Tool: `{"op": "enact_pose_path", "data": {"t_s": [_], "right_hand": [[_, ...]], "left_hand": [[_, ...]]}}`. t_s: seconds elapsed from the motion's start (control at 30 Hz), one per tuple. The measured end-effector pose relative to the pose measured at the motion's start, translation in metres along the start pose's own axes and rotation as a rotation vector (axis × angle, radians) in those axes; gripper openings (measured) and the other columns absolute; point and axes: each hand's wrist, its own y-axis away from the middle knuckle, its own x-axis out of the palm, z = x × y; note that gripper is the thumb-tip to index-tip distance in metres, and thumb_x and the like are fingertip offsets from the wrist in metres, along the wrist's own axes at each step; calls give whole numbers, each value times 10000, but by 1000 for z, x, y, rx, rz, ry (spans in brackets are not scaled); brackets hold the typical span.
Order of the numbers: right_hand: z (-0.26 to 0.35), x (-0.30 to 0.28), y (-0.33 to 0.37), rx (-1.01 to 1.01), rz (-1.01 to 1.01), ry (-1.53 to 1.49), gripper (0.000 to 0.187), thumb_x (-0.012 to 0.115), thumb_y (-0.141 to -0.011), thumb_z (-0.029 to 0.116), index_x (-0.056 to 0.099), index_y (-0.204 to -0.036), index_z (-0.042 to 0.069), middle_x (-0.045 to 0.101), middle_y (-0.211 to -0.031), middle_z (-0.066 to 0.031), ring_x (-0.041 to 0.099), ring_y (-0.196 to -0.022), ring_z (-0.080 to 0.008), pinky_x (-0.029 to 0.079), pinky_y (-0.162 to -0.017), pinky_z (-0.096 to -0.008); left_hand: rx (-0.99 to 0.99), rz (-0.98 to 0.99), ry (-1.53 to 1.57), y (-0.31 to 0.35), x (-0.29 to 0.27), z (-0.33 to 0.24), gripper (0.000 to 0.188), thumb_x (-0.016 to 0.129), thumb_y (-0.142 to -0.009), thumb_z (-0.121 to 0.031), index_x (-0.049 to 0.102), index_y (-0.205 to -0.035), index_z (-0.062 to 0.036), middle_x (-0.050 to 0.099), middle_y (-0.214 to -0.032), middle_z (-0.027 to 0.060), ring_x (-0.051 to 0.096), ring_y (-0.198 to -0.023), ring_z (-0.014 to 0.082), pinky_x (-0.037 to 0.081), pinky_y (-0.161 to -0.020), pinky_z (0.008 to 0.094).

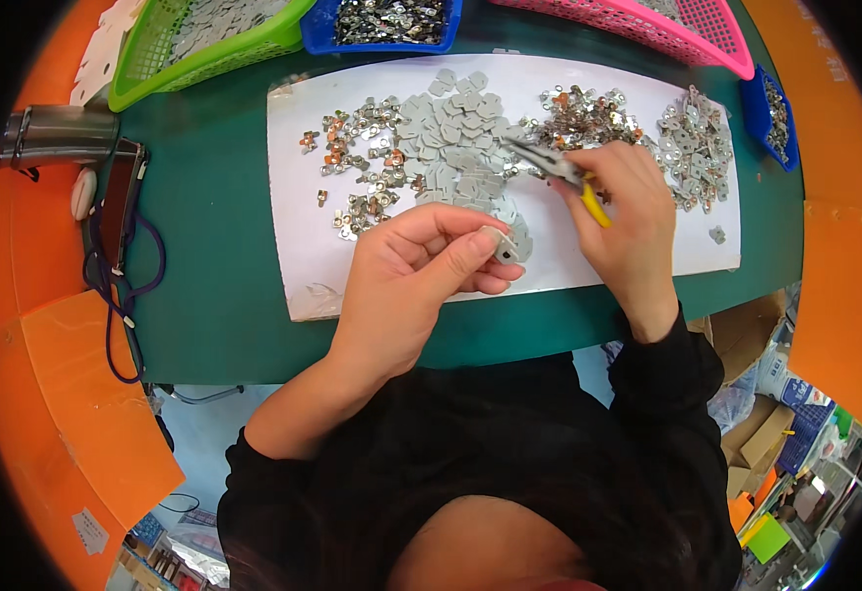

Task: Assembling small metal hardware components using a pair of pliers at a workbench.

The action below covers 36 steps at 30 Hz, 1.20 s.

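Note:
Between the thumb and fingers of my left hand (411, 276) is a small flat grey piece (507, 252) with a dark hole in it. My right hand (630, 217) is closed round yellow-handled pliers (554, 163), whose jaws point left over the white board (327, 286). Under the pliers' tip and beyond my left hand lies a heap of flat grey pieces (455, 123). Small metal and copper-coloured fittings (362, 143) are scattered to its left. A pile of dark metal parts (588, 116) sits behind my right hand, and silvery assembled pieces (695, 148) lie right of it.
Along the far edge of the green table (214, 246) stand a green basket (224, 54), a blue tray (382, 44) and a pink basket (667, 44). A small blue bin (770, 118) is at right. A metal cup (66, 136) and a corded phone-like device (121, 202) sit at left.

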Motion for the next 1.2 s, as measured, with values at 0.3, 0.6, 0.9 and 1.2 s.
{"op": "enact_pose_path", "data": {"t_s": [0.3, 0.6, 0.9, 1.2], "right_hand": [[39, -9, -5, 149, 37, -501, 145, 745, -773, 1, 638, -870, 3, 609, -797, -71, 539, -733, -177, 390, -656, -278], [43, -9, -10, 33, 143, -476, 156, 753, -757, 17, 649, -873, 24, 602, -749, -50, 534, -720, -182, 394, -651, -291], [42, -17, -14, 67, 256, -569, 150, 752, -761, 22, 653, -873, 13, 609, -768, -54, 532, -720, -175, 401, -663, -295], [45, -16, -9, 457, 493, -1046, 173, 732, -810, 48, 657, -949, -22, 638, -852, -49, 589, -828, -143, 463, -757, -284]], "left_hand": [[87, -26, 137, 2, 3, 4, 197, 614, -960, -67, 632, -1117, 50, 702, -1021, 161, 707, -886, 216, 587, -799, 303], [326, -146, -164, 13, 3, 13, 314, 664, -886, 61, 574, -1187, 49, 708, -971, 121, 672, -860, 121, 544, -771, 236], [408, -131, -344, 12, -1, 10, 369, 658, -886, 72, 523, -1227, 35, 717, -977, 125, 676, -888, 117, 550, -755, 244], [498, -114, -628, 15, -8, 6, 210, 682, -869, 45, 698, -1077, 19, 732, -925, 97, 680, -788, 112, 535, -672, 236]]}}
